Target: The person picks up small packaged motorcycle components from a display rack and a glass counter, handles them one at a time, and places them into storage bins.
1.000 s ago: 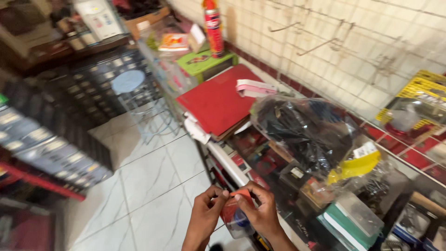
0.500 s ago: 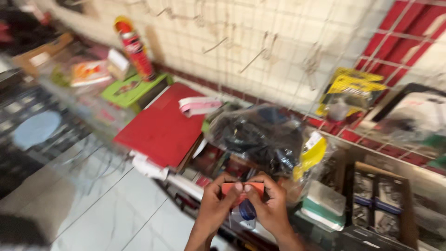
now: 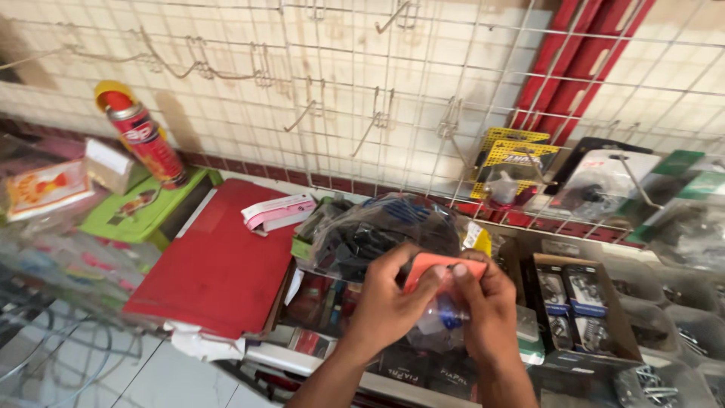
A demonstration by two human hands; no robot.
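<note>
Both hands' fingers hide most of the orange packet [image 3: 445,268], its lower part unseen

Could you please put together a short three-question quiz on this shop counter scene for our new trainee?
1. True or false: the left hand and the right hand both grip the orange card.
2. What hangs under the orange card, between the hands? A) a metal hook B) a small clear packet with a blue part C) a red folder
3. What stands upright at the far left, on the green box by the wire grid?

Key
1. True: the fingers of both hands pinch the card's edges.
2. B.
3. A red spray can with a yellow cap.
</note>
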